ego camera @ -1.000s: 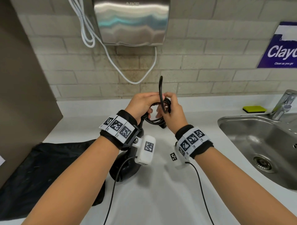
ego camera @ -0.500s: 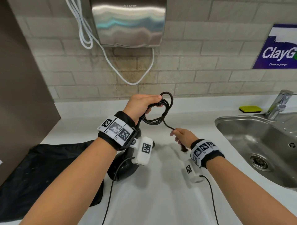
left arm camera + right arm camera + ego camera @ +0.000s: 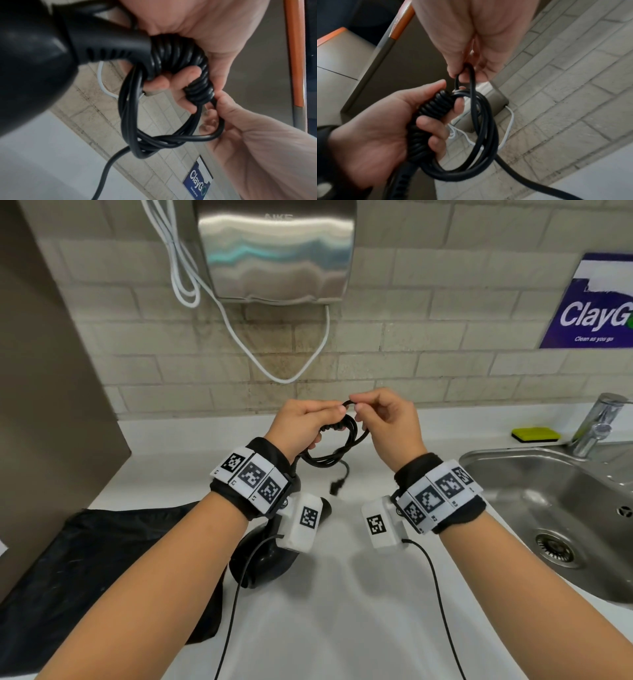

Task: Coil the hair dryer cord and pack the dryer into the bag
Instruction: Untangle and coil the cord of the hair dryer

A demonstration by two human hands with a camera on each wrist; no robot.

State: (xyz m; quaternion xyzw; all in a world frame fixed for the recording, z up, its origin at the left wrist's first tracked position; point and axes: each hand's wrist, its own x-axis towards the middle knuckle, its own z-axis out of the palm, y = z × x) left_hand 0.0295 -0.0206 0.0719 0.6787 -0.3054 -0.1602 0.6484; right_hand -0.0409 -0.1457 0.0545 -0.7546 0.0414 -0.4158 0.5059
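Observation:
My left hand (image 3: 305,422) grips the black coiled cord (image 3: 337,445) above the white counter, fingers curled round the bundled loops (image 3: 178,56). My right hand (image 3: 383,419) pinches one loop of the cord (image 3: 467,71) at the top of the coil, beside the left fingertips. The cord's plug end (image 3: 337,486) dangles under the coil. The black hair dryer (image 3: 263,556) hangs under my left wrist, partly hidden by the wrist camera; its body fills the left of the left wrist view (image 3: 34,54). The black bag (image 3: 102,559) lies flat on the counter at the left.
A steel sink (image 3: 548,508) with a tap (image 3: 597,422) sits at the right, a yellow sponge (image 3: 536,434) behind it. A steel hand dryer (image 3: 274,251) with white cable hangs on the brick wall. A brown panel (image 3: 51,371) bounds the left.
My right hand had dropped low to the right along the cord; it has come back up and now pinches a loop at the coil's top. The left hand has kept its hold.

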